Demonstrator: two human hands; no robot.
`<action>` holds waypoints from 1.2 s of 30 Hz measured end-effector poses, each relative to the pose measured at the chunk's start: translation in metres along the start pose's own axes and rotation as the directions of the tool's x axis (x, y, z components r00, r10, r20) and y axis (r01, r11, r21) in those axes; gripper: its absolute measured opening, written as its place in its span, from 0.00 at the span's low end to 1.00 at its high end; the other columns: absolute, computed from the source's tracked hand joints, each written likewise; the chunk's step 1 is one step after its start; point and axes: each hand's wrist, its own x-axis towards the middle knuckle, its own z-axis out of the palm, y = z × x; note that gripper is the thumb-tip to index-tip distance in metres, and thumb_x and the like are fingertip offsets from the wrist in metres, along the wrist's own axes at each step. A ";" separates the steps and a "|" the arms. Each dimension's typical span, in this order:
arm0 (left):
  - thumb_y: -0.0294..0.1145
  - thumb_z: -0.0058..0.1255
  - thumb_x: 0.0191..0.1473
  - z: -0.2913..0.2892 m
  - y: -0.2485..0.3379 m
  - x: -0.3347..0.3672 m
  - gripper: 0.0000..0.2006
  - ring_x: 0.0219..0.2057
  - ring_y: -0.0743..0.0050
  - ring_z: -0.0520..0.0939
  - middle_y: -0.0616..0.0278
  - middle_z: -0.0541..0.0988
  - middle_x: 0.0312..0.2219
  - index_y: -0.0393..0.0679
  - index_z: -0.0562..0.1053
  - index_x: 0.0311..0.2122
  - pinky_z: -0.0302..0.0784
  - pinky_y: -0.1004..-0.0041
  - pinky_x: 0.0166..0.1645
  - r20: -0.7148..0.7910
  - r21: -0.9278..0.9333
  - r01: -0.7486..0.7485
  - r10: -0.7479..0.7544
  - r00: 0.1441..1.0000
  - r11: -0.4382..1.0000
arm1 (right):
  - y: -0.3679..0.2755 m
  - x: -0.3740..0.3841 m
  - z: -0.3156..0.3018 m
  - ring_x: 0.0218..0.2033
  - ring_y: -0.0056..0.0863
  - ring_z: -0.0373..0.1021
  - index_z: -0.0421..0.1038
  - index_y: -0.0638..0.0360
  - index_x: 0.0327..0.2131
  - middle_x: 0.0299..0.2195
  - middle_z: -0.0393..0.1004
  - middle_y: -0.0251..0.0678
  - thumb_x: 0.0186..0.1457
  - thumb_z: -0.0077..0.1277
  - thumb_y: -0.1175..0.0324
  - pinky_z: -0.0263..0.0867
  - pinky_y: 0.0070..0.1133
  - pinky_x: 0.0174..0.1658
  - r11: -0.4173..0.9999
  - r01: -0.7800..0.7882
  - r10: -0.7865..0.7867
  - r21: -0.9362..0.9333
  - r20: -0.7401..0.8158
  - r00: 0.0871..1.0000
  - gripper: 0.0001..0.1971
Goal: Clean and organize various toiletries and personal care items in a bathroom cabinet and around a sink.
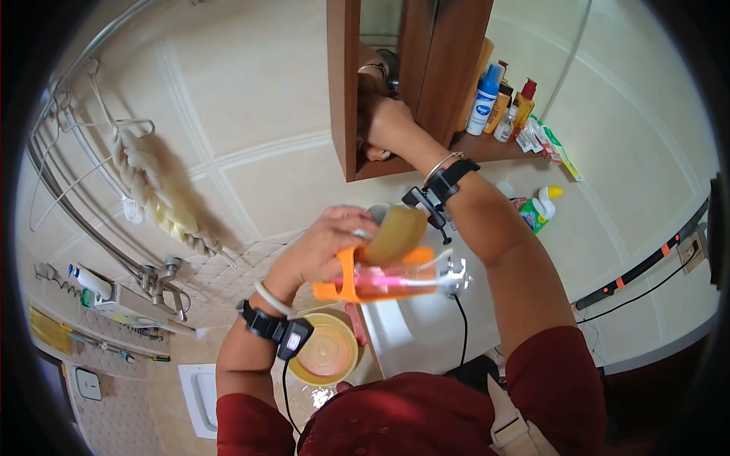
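My left hand is closed round an orange plastic holder, tipped on its side above the sink. Pink and clear slender items lie in the holder, and an olive-yellow flat piece sticks up beside my fingers. What these items are exactly, I cannot make out. My right hand reaches into the brown wall cabinet. Its fingers are mostly lost in the cabinet's shadow, so their grip cannot be told.
The white sink lies below my hands. A blue-and-white bottle and several other bottles stand on the side shelf. A yellow-capped bottle is behind the sink. On the floor sits a yellow basin. A rope-like cloth hangs at left.
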 end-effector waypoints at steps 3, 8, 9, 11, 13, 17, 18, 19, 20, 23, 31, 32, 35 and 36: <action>0.43 0.47 0.36 -0.003 -0.023 0.010 0.17 0.49 0.51 0.67 0.58 0.73 0.40 0.41 0.75 0.29 0.57 0.60 0.53 -0.058 0.060 0.044 -0.041 0.998 0.997 | -0.017 -0.008 -0.019 0.38 0.45 0.68 0.73 0.56 0.30 0.36 0.71 0.45 0.34 0.53 0.71 0.62 0.36 0.41 0.980 0.141 -0.120 -0.140 0.147 0.982 0.13; 0.40 0.49 0.36 -0.002 -0.037 0.018 0.15 0.48 0.55 0.67 0.60 0.73 0.40 0.42 0.76 0.29 0.53 0.59 0.55 -0.091 -0.020 0.118 -0.119 0.989 0.993 | 0.002 -0.010 -0.008 0.39 0.45 0.67 0.73 0.54 0.30 0.38 0.70 0.43 0.34 0.53 0.70 0.61 0.36 0.43 0.953 0.288 -0.279 -0.089 0.102 0.955 0.13; 0.40 0.49 0.36 -0.003 -0.037 0.021 0.15 0.48 0.56 0.68 0.60 0.73 0.40 0.42 0.76 0.29 0.52 0.58 0.56 -0.092 -0.031 0.128 -0.130 0.987 0.991 | 0.002 -0.014 -0.009 0.40 0.45 0.67 0.73 0.54 0.30 0.38 0.70 0.43 0.34 0.53 0.70 0.61 0.35 0.43 0.954 0.287 -0.280 -0.086 0.085 0.956 0.12; 0.40 0.50 0.36 -0.003 -0.040 0.020 0.14 0.47 0.59 0.69 0.61 0.73 0.40 0.43 0.76 0.29 0.48 0.57 0.58 -0.109 -0.036 0.156 -0.159 0.981 0.987 | -0.005 -0.021 -0.024 0.40 0.43 0.66 0.73 0.54 0.30 0.39 0.70 0.41 0.35 0.52 0.70 0.61 0.33 0.44 0.954 0.289 -0.259 -0.082 0.264 0.929 0.12; 0.40 0.50 0.36 -0.001 -0.045 0.008 0.14 0.47 0.61 0.69 0.62 0.73 0.40 0.44 0.76 0.29 0.43 0.55 0.60 -0.159 -0.021 0.208 -0.209 0.965 0.978 | -0.025 -0.025 -0.046 0.40 0.41 0.66 0.73 0.54 0.30 0.39 0.69 0.39 0.36 0.52 0.72 0.60 0.31 0.44 0.944 0.321 -0.207 -0.074 0.626 0.752 0.12; 0.41 0.49 0.35 0.003 -0.047 0.011 0.15 0.47 0.61 0.69 0.64 0.73 0.40 0.44 0.76 0.29 0.38 0.52 0.60 -0.189 -0.086 0.169 -0.182 0.965 0.982 | 0.001 -0.063 -0.063 0.37 0.36 0.65 0.73 0.54 0.28 0.33 0.71 0.36 0.35 0.47 0.80 0.62 0.28 0.42 0.854 0.480 -0.519 0.201 0.256 0.816 0.13; 0.41 0.48 0.35 0.004 -0.047 0.010 0.14 0.47 0.61 0.69 0.64 0.73 0.40 0.44 0.76 0.29 0.38 0.51 0.60 -0.201 -0.103 0.159 -0.177 0.964 0.982 | 0.006 -0.059 -0.072 0.36 0.35 0.64 0.73 0.54 0.28 0.32 0.71 0.35 0.34 0.45 0.81 0.62 0.27 0.41 0.840 0.510 -0.542 0.185 0.271 0.796 0.14; 0.41 0.48 0.36 0.004 -0.048 0.008 0.14 0.48 0.62 0.69 0.64 0.73 0.40 0.45 0.76 0.28 0.38 0.51 0.60 -0.214 -0.119 0.150 -0.173 0.961 0.982 | 0.011 -0.052 -0.078 0.35 0.35 0.64 0.73 0.54 0.28 0.31 0.71 0.35 0.34 0.44 0.82 0.62 0.26 0.40 0.824 0.540 -0.566 0.170 0.286 0.774 0.15; 0.41 0.48 0.35 0.005 -0.050 0.010 0.14 0.48 0.62 0.68 0.64 0.73 0.40 0.45 0.76 0.28 0.38 0.50 0.60 -0.198 -0.108 0.136 -0.155 0.968 0.985 | 0.029 -0.037 -0.070 0.36 0.37 0.64 0.74 0.54 0.28 0.32 0.70 0.37 0.32 0.43 0.83 0.63 0.28 0.39 0.848 0.395 -0.492 0.353 0.245 0.835 0.16; 0.42 0.47 0.35 0.007 -0.055 0.011 0.14 0.48 0.62 0.68 0.64 0.73 0.40 0.45 0.76 0.26 0.37 0.49 0.60 -0.164 -0.095 0.133 -0.147 0.975 0.987 | 0.024 -0.013 -0.044 0.44 0.43 0.63 0.69 0.58 0.38 0.38 0.68 0.48 0.34 0.46 0.78 0.61 0.31 0.45 0.993 0.115 -0.116 0.038 0.032 0.993 0.20; 0.39 0.48 0.36 0.002 -0.051 0.006 0.12 0.48 0.62 0.68 0.65 0.74 0.40 0.46 0.76 0.26 0.35 0.48 0.60 -0.206 -0.143 0.161 -0.189 0.960 0.976 | -0.001 -0.052 -0.059 0.39 0.40 0.65 0.73 0.54 0.34 0.35 0.68 0.44 0.32 0.52 0.75 0.61 0.31 0.42 0.886 0.439 -0.460 0.148 0.397 0.795 0.18; 0.39 0.48 0.35 0.001 -0.048 0.005 0.12 0.48 0.63 0.68 0.65 0.74 0.40 0.46 0.76 0.26 0.35 0.48 0.60 -0.204 -0.131 0.155 -0.180 0.962 0.979 | 0.010 -0.052 -0.064 0.40 0.39 0.64 0.73 0.55 0.34 0.35 0.68 0.42 0.32 0.52 0.75 0.60 0.31 0.43 0.870 0.440 -0.493 0.222 0.411 0.767 0.18; 0.38 0.50 0.34 0.002 -0.046 0.010 0.12 0.48 0.63 0.68 0.66 0.74 0.40 0.46 0.77 0.27 0.34 0.49 0.60 -0.188 -0.130 0.126 -0.149 0.971 0.983 | 0.033 -0.045 -0.072 0.42 0.39 0.62 0.71 0.56 0.38 0.34 0.66 0.41 0.31 0.51 0.77 0.58 0.29 0.46 0.942 0.285 -0.335 0.177 0.482 0.810 0.22; 0.39 0.50 0.34 0.005 -0.048 0.011 0.12 0.48 0.63 0.68 0.66 0.74 0.40 0.46 0.77 0.27 0.33 0.49 0.60 -0.194 -0.143 0.136 -0.163 0.967 0.980 | 0.027 -0.047 -0.064 0.42 0.40 0.62 0.71 0.56 0.38 0.34 0.66 0.41 0.31 0.51 0.77 0.57 0.29 0.46 0.974 0.213 -0.227 0.081 0.398 0.889 0.22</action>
